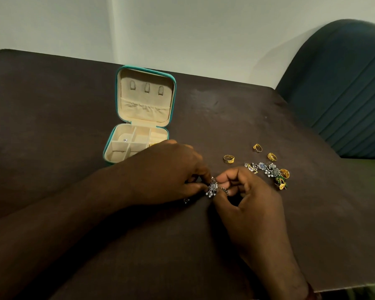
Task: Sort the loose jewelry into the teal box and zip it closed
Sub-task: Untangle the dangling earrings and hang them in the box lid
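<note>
Dark table (52, 105), pale wall behind. Left of centre, open box (146, 113): lid tipped back, cream cells, a stud (125, 140) in a left cell, a gold glint at the right edge. Then left hand (169, 169), fingers curled, pinching a silver earring (212, 188). Overlaps the box's near right corner, so the nearer hand. Then right hand (247, 191), pinching the same earring from the other side. Beyond it, loose rings (228, 159) and a tangled pile (268, 169). Far right, a chair (344, 87). Box up and left of the earring, probably a short carry.
</note>
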